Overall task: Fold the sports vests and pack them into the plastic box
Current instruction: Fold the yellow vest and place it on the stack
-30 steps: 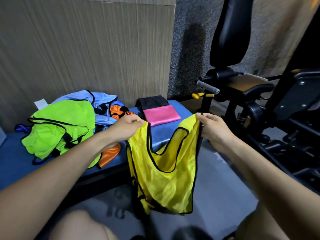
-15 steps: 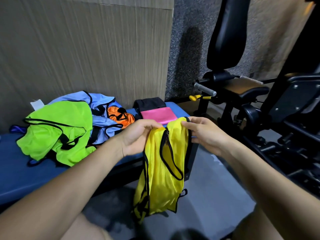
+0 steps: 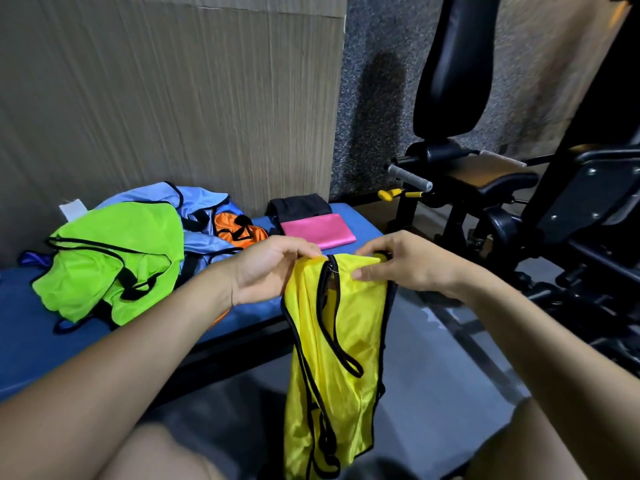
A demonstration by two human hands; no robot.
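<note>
Both hands' grip pinches yellow vest [image 3: 332, 327].

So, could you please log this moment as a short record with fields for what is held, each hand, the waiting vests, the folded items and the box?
held: yellow vest, hanging doubled lengthwise over the floor
left hand: pinches the vest's top edge
right hand: pinches the same edge, close beside the left
waiting: green vest, blue vest and orange vest, heaped unfolded on the blue bench
folded: pink item and black item on the bench's far end
plastic box: not in view
</note>
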